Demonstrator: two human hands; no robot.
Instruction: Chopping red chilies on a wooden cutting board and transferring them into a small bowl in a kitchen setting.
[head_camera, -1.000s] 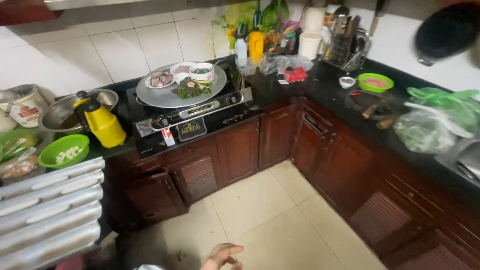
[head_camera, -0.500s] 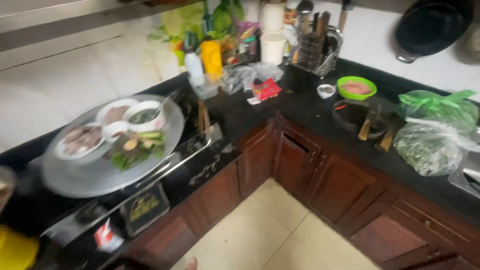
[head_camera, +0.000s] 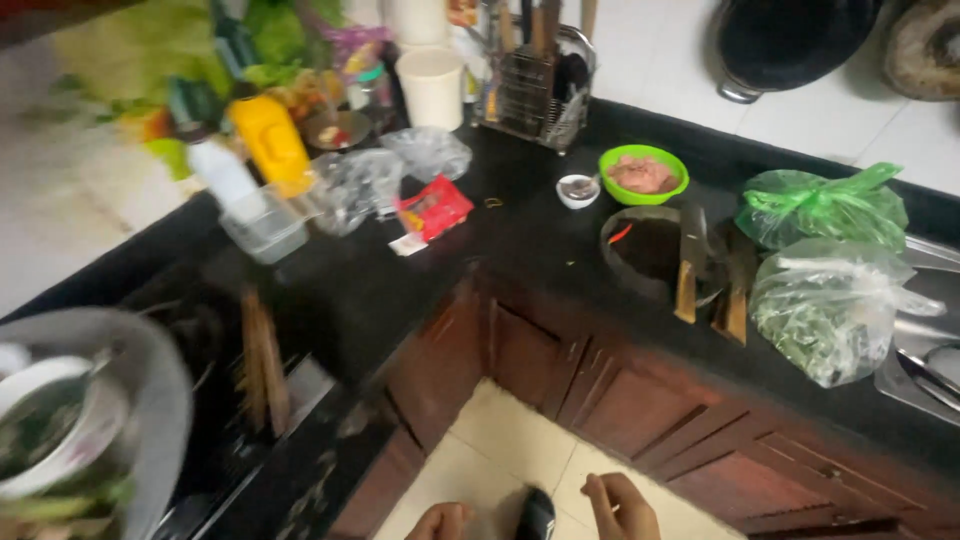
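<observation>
Black counter (head_camera: 520, 240) ran round the corner w/ green bowl (head_camera: 643, 174) and knife (head_camera: 688, 262) on it. Both hands low over floor tiles: left hand (head_camera: 440, 521) grip unclear, right hand (head_camera: 622, 507) loosely curled beside a dark object (head_camera: 536, 515), contact unclear.

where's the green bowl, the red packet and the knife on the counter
green bowl (head_camera: 643, 187), head view, front rim.
red packet (head_camera: 437, 208), head view, middle of its face.
knife (head_camera: 690, 262), head view, middle, where blade meets wooden handle.
</observation>
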